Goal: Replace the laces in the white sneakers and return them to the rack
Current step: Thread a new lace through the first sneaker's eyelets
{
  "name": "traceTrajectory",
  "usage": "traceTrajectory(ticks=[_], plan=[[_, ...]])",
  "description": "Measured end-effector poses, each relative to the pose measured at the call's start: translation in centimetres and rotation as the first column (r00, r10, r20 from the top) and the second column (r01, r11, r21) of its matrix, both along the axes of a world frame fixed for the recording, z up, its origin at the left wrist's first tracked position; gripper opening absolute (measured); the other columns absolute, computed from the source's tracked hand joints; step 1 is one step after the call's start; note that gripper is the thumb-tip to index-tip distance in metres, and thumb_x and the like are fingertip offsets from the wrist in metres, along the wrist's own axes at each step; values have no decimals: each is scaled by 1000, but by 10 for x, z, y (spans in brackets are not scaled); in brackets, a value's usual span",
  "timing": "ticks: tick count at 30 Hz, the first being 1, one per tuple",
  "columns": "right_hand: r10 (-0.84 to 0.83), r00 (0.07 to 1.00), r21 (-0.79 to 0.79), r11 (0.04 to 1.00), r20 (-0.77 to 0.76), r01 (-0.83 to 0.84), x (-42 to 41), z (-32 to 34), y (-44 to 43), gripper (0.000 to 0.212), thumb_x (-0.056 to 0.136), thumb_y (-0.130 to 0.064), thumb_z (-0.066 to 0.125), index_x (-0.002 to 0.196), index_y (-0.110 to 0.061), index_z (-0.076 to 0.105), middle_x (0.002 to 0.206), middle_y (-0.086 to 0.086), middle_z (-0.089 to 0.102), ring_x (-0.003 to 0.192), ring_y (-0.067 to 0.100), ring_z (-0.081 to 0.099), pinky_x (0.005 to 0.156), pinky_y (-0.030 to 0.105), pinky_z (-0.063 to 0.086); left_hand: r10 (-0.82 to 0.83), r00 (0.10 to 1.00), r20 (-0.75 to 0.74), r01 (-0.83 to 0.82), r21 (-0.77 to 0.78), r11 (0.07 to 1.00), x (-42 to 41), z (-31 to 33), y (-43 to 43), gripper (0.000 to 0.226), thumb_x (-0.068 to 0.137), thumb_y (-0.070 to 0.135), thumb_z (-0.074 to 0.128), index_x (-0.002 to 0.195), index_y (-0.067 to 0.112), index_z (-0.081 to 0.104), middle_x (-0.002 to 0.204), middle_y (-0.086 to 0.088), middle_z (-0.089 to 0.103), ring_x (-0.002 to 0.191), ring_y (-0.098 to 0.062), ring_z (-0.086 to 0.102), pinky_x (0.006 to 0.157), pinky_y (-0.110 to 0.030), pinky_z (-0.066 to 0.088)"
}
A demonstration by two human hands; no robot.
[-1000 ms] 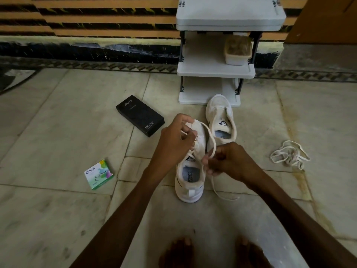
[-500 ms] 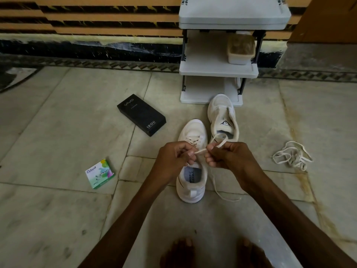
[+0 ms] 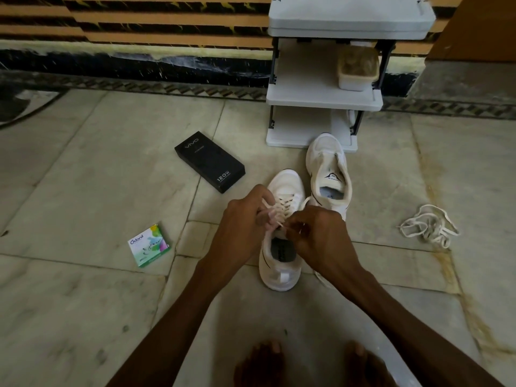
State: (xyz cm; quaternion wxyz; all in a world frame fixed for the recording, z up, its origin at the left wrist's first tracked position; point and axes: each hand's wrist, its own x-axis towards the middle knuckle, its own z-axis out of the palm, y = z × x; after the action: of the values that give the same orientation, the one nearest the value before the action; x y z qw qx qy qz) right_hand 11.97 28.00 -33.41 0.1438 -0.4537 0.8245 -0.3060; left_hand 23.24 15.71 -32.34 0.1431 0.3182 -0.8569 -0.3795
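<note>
— Hands?
— My left hand (image 3: 245,219) and right hand (image 3: 318,236) both pinch the lace (image 3: 283,208) over the near sneaker (image 3: 279,275), which stands on the floor.
— Beyond?
— Second sneaker (image 3: 326,163) just behind it, toe at the rack (image 3: 321,88) foot. Loose lace (image 3: 427,227) lies well apart, to the right.

The pale tiled floor (image 3: 83,163) carries a white rack (image 3: 324,96) by the wall, the far sneaker (image 3: 328,169) toe-first at its base and the near sneaker (image 3: 279,269) just beside that. A black box (image 3: 209,162) and a green box (image 3: 149,245) lie to the left, a loose lace (image 3: 428,226) well to the right.
</note>
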Motion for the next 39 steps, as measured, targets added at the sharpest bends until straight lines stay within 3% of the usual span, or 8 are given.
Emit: traceTrajectory(ticks=[3, 6, 14, 19, 25, 29, 36, 39], plan=[[-5, 1000, 154, 988, 10, 3, 6, -11, 1, 14, 86, -22, 65, 90, -18, 79, 83, 1, 74, 67, 10, 62, 62, 11, 43, 9, 987, 159, -9, 2, 1000, 9, -12, -4, 5, 87, 23, 69, 89, 24, 64, 75, 13, 62, 70, -2, 61, 67, -14, 46], [-49, 999, 206, 977, 5, 47, 9, -21, -2, 16, 86, -24, 64, 90, -17, 78, 80, 4, 73, 67, 14, 64, 63, 18, 47, -26, 981, 194, 10, 83, 996, 12, -23, 0, 14, 79, 23, 78, 87, 25, 67, 76, 12, 65, 69, -2, 62, 69, -17, 50], [-93, 988, 127, 986, -121, 108, 14, -40, -10, 19, 88, -28, 60, 82, -23, 78, 75, -1, 72, 61, 12, 62, 58, 21, 46, 25, 984, 176, -41, 88, 995, 10, -33, 4, 13, 80, 18, 76, 91, 18, 69, 79, 4, 68, 70, -8, 63, 67, -16, 49], [-45, 995, 84, 995, -93, 53, 13, -40, -11, 16, 87, -23, 65, 81, -21, 79, 74, 1, 72, 60, 11, 59, 56, 12, 36, 7, 989, 146, -22, 101, 995, 11, -38, 1, 13, 80, 14, 75, 91, 17, 68, 80, 2, 68, 70, -8, 62, 65, -10, 47], [-53, 996, 34, 998, -71, 55, 13, -45, -12, 12, 83, -20, 67, 81, -21, 79, 73, -2, 73, 61, 12, 63, 59, 16, 45, -50, 985, 164, 28, 134, 991, 10, -36, -7, 5, 89, 15, 65, 92, 19, 67, 83, 8, 65, 72, -2, 59, 65, -6, 41], [-65, 998, 39, 997, -25, 66, 14, -40, -14, 8, 76, -17, 72, 81, -17, 79, 74, 1, 73, 61, 14, 63, 63, 18, 49, -77, 982, 172, 48, 167, 985, 7, -36, -14, 14, 89, 11, 62, 83, 23, 66, 78, 13, 64, 70, 1, 60, 62, -4, 42], [-112, 994, 64, 992, -7, 112, 17, -35, -19, 12, 75, -15, 73, 85, -18, 79, 77, 2, 74, 66, 17, 65, 67, 21, 50, -100, 969, 224, 65, 160, 985, 0, -37, -17, 7, 88, 14, 65, 85, 19, 68, 81, 3, 68, 71, -4, 61, 67, -13, 43], [-127, 992, 76, 989, -2, 127, 18, -35, -21, 13, 73, -15, 75, 84, -21, 79, 78, 1, 75, 67, 17, 67, 71, 29, 57, -85, 965, 247, 54, 132, 990, -2, -35, -17, 5, 88, 16, 65, 86, 17, 70, 82, 0, 70, 74, -11, 64, 72, -18, 46]])
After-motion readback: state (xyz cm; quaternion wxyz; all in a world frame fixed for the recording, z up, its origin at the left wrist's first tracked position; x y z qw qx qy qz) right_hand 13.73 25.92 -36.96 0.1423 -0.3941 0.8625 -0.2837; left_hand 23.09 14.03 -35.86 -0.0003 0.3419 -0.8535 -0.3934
